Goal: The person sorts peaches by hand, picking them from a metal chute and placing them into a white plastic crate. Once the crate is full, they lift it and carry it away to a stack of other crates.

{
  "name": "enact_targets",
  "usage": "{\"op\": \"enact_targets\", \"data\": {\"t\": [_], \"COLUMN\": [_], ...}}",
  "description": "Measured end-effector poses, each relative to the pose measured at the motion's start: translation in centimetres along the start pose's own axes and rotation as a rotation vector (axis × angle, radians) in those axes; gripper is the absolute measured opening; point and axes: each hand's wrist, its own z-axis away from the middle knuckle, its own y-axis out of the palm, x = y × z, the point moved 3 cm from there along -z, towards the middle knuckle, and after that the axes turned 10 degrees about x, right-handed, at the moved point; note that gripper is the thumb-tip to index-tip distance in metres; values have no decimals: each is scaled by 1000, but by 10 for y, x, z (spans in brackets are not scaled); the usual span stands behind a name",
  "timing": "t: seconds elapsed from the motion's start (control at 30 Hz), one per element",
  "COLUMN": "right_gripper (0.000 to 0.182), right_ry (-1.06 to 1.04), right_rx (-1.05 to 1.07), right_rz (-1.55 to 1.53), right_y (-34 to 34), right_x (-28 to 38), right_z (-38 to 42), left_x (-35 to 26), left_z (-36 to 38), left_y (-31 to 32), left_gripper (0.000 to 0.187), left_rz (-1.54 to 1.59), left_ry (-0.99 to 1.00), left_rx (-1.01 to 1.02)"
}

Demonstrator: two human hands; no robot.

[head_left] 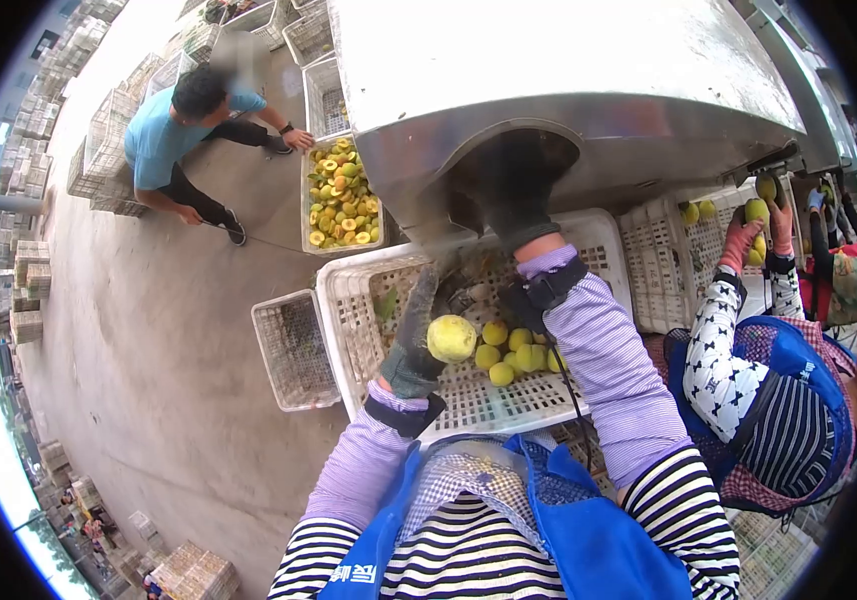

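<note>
My left hand (415,345), in a dark grey glove, is over the near-left part of a white plastic crate (349,300). It holds a yellow peach (452,339) against its palm side, the fingers pointing up and away. My right hand (524,185), in a black glove, reaches into the dark opening under the metal machine (589,150); its fingers are hidden there. Below my right forearm, several yellow-green peaches (516,357) lie together on the crate's slatted floor.
A person in a blue shirt (164,135) bends by a crate of halved peaches (344,195). A smaller crate (294,350) stands left of mine. On my right, a co-worker (769,400) handles peaches at another crate (654,265). Stacked crates (194,575) line the floor's edges.
</note>
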Motion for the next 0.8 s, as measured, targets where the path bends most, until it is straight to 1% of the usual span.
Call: {"op": "enact_targets", "data": {"t": [0.03, 0.07, 0.13, 0.17, 0.2, 0.23, 0.33, 0.37, 0.43, 0.47, 0.5, 0.57, 0.6, 0.63, 0.67, 0.73, 0.77, 0.8], "right_gripper": [66, 68, 72, 73, 67, 60, 64, 62, 64, 65, 66, 69, 70, 71, 71, 73, 73, 73], "right_ry": [52, 106, 96, 42, -38, -128, -98, -33, 6, 31, 4, -62, -88, -113, -140, -108, -94, -38], "right_rx": [72, 141, 254, 307, 343, 365, 337, 324, 370, 389, 376, 356, 296, 233, 171, 138, 124, 183], "right_rz": [-100, -199, -431, -566, -531, -485, -591, -674, -560, -502, -530, -584, -606, -625, -641, -628, -623, -603], "right_y": [-1, -26, -68, -84, -88, -78, -60, -59, -69, -75, -80, -87, -91, -95, -98, -96, -95, -97], "right_x": [-6, -2, 9, 16, 24, 37, 34, 29, 22, 18, 15, 11, 12, 12, 11, 9, 8, 9], "right_z": [4, 9, 34, 57, 80, 110, 143, 144, 141, 140, 141, 140, 141, 140, 140, 147, 152, 155], "left_x": [1, 2, 3, 0, -2, -6, -29, -25, -19, -20, -20, -11, -8, -12, -14, -22, -21, -21], "left_z": [1, -2, -17, -28, -34, -26, -26, -25, -18, -14, -9, -5, -5, -4, -6, -6, -3, -2], "left_y": [-4, -7, -12, -13, -10, -8, 21, 20, 16, 19, 21, 21, 21, 27, 28, 35, 37, 39], "left_gripper": [54, 54, 58, 60, 62, 67, 67, 65, 58, 56, 54, 50, 49, 45, 44, 43, 49, 49], "left_rz": [-13, -27, -23, 253, 530, 320, 161, -15, -219, -353, -488, -28, 200, -318, -482, -806, -900, -708], "left_ry": [4, 8, 49, -48, -146, -136, -133, -57, -95, -162, -225, -279, -298, -54, -43, -26, -82, -96], "left_rx": [-35, -66, -162, -274, -385, -310, -282, -291, -268, -246, -220, -181, -162, -62, -8, 109, 51, -62]}}
